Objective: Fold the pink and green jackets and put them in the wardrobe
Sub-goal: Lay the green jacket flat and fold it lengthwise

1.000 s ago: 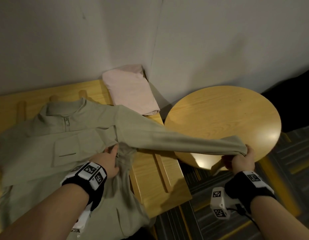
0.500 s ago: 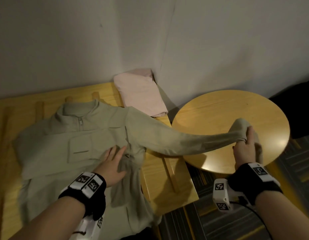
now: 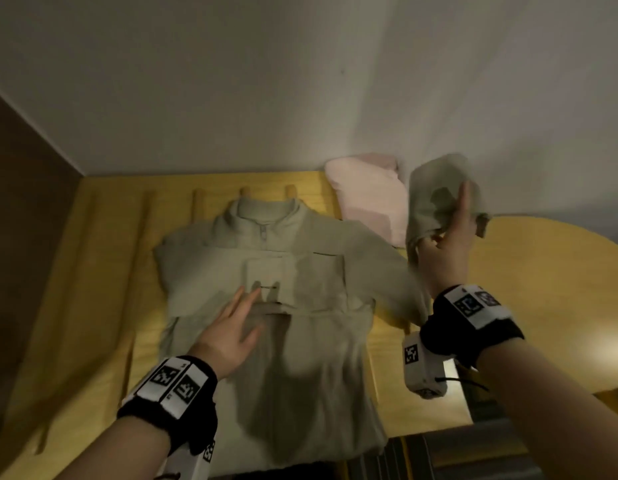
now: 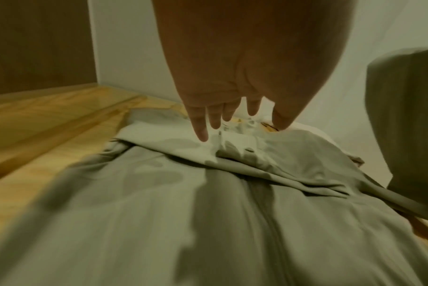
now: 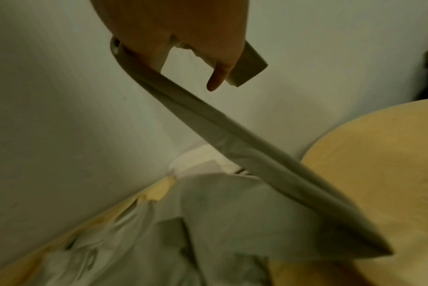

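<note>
Sleeve (image 3: 435, 192) now raised, softly creased

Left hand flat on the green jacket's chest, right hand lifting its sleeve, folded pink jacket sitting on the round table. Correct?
Not quite. The head view shows the pink jacket on the slatted wooden surface by the wall, not the round table. Left hand, green jacket, right hand and sleeve are as stated.

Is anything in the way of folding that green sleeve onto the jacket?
Only the left hand, lying flat on the green jacket chest. The right hand holds the sleeve up in the air beside it.
</note>
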A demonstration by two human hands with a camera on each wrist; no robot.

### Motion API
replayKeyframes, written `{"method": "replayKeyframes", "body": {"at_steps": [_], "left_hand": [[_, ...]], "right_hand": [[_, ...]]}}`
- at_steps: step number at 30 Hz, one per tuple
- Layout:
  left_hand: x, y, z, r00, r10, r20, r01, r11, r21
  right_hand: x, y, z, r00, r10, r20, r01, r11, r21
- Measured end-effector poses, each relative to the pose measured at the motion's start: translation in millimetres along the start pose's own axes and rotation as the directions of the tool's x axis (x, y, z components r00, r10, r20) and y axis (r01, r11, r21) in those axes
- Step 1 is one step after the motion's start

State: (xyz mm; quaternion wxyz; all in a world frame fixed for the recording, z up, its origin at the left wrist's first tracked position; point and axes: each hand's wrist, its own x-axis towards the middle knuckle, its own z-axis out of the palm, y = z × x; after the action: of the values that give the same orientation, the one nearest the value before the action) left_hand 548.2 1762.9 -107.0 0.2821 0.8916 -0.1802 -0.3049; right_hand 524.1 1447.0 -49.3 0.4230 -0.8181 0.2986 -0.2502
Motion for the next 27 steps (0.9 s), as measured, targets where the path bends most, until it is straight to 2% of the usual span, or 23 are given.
{"method": "replayKeyframes", "body": {"at_steps": [6, 9, 13, 15, 18, 19, 21, 24, 25, 27], "left_hand": [[-22.4, -46.0, -26.3, 0.991, -0.110, -0.074, 0.103, 0.990, -0.095], [-26.7, -63.3, -39.5, 0.983, -0.156, -0.093, 0.136, 0.973, -0.188], [-22.4, -75.2, -57.1, 0.969, -0.215, -0.119, 0.162, 0.924, -0.346], [-18.0, -80.0, -65.4, 0.964, -0.224, -0.145, 0.160, 0.919, -0.360], [-13.9, -85.1, -74.9, 0.951, -0.240, -0.195, 0.188, 0.949, -0.254], [-12.3, -87.3, -76.5, 0.946, -0.252, -0.203, 0.194, 0.944, -0.268], [-9.2, -91.8, -78.7, 0.918, -0.327, -0.225, 0.233, 0.902, -0.364], [-1.8, -102.3, -77.7, 0.843, -0.490, -0.223, 0.346, 0.811, -0.473], [0.6, -105.8, -75.5, 0.833, -0.518, -0.196, 0.381, 0.793, -0.475], [4.3, -111.3, -69.7, 0.846, -0.513, -0.143, 0.409, 0.798, -0.442]], "right_hand": [[-29.2, -43.6, 85.4, 0.967, -0.148, 0.205, 0.174, 0.978, -0.113], [-55.7, -56.0, 124.9, 0.902, -0.125, 0.414, 0.188, 0.976, -0.113], [-93.1, -71.3, 171.2, 0.759, -0.223, 0.612, 0.355, 0.929, -0.102], [-110.9, -76.7, 192.4, 0.684, -0.244, 0.688, 0.413, 0.906, -0.089], [-136.6, -80.4, 218.5, 0.542, -0.210, 0.813, 0.483, 0.870, -0.097], [-144.5, -80.6, 225.7, 0.491, -0.202, 0.848, 0.507, 0.857, -0.090], [-158.5, -79.4, 238.9, 0.386, -0.181, 0.905, 0.569, 0.819, -0.079], [-175.5, -73.2, 251.7, 0.203, -0.131, 0.970, 0.694, 0.718, -0.048], [-180.2, -71.0, 254.6, 0.157, -0.107, 0.982, 0.729, 0.684, -0.042], [-186.8, -66.5, 258.6, 0.113, -0.066, 0.991, 0.779, 0.625, -0.047]]}}
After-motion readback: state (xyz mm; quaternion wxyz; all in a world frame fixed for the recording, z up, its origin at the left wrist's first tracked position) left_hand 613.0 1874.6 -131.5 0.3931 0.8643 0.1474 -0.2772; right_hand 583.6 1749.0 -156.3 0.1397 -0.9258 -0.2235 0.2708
